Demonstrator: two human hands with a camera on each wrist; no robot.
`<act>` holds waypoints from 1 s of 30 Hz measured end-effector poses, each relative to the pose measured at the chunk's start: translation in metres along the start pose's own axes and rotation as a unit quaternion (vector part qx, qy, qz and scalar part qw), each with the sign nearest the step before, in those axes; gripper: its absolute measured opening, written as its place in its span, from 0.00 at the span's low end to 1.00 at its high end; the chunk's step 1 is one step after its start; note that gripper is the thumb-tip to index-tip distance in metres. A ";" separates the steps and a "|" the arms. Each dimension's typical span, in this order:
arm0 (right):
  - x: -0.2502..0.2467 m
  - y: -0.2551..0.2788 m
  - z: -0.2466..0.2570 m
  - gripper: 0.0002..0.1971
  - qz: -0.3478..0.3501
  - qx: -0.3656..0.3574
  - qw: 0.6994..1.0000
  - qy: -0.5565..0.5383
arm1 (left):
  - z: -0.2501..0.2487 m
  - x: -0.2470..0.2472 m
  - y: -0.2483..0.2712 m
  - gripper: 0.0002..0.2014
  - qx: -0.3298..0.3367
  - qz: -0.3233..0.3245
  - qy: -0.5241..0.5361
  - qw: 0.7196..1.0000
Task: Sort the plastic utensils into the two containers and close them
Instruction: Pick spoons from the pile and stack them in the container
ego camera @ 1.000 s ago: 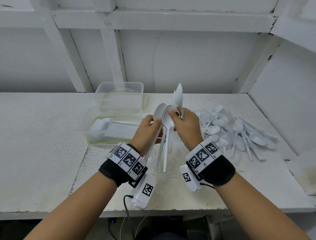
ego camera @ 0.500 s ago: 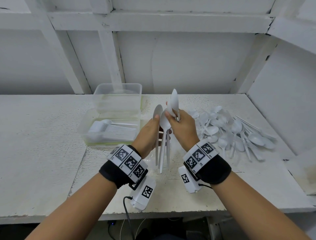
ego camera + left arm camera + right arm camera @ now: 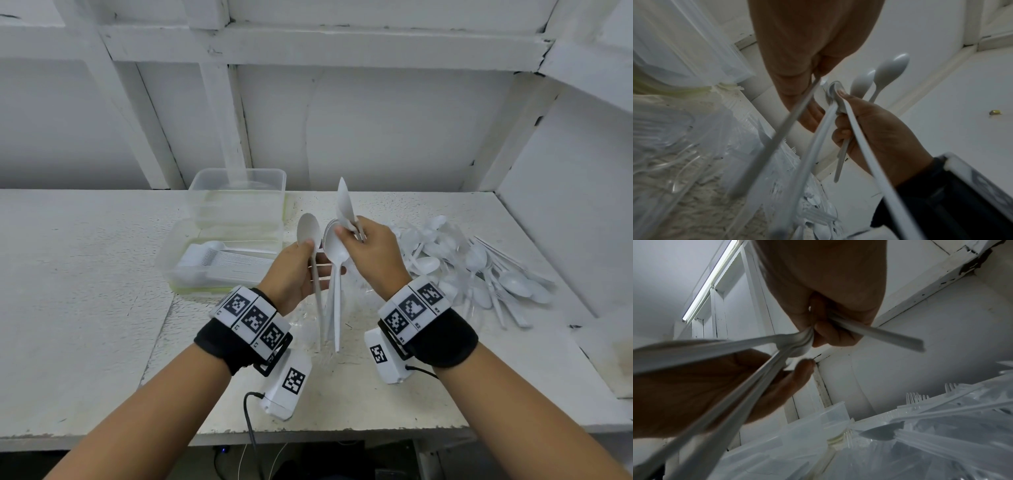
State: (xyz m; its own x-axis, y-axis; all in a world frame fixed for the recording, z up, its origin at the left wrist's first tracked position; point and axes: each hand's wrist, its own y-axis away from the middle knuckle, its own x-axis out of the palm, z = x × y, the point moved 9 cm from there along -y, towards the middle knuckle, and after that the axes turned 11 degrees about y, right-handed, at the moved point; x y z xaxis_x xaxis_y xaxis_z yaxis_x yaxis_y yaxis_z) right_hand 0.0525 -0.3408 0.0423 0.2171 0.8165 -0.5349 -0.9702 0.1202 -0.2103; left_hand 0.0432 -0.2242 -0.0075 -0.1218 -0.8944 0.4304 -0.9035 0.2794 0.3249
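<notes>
Left hand (image 3: 297,274), raised above the table (image 3: 85,291) at centre, thumb pressing one white plastic spoon (image 3: 310,240) against the fingers, bowl up and handle hanging down; right hand (image 3: 371,255), just beside it, thumb and fingers closed on a nested stack of spoons (image 3: 335,250), bowls up, handles hanging side by side towards the table; the same hand also grips two further spoons (image 3: 343,205) that stand up above the knuckles, their handles passing through the fist, as the left wrist view (image 3: 891,68) confirms. Both wrists carry black bands with square-patterned markers and a white camera unit beneath. Nearer clear container (image 3: 171,253), lying open on the table to the left of the hands, holds a neat row of white forks (image 3: 222,262); farther clear container (image 3: 239,192), open, stands directly behind it against the wall. Loose heap of white spoons (image 3: 479,260) lies on the table to the right of the right hand, well apart from both containers. White-painted shelf frame (image 3: 325,37) and wall surround the table.
</notes>
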 end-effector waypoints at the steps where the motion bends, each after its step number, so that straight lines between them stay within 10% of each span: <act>1: -0.002 0.000 0.001 0.11 -0.002 0.000 1.000 -0.006 | 0.000 -0.003 -0.001 0.14 0.006 -0.006 -0.002 1.000; 16: 0.019 -0.002 -0.002 0.12 0.042 0.011 0.999 0.001 | -0.004 0.021 0.001 0.22 0.002 0.098 0.077 0.992; 30: 0.022 0.011 0.002 0.01 0.081 -0.009 0.996 0.038 | -0.005 -0.016 -0.010 0.07 0.013 -0.019 0.069 0.997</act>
State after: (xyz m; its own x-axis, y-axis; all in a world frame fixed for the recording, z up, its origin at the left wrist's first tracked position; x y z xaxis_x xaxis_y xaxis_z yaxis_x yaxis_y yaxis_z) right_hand 0.0464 -0.3201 0.0293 0.0651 0.7795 -0.6230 -0.9914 -0.0206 -0.1293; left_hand 0.0556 -0.2108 -0.0138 -0.0315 -0.8470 0.5307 -0.9172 0.2355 0.3213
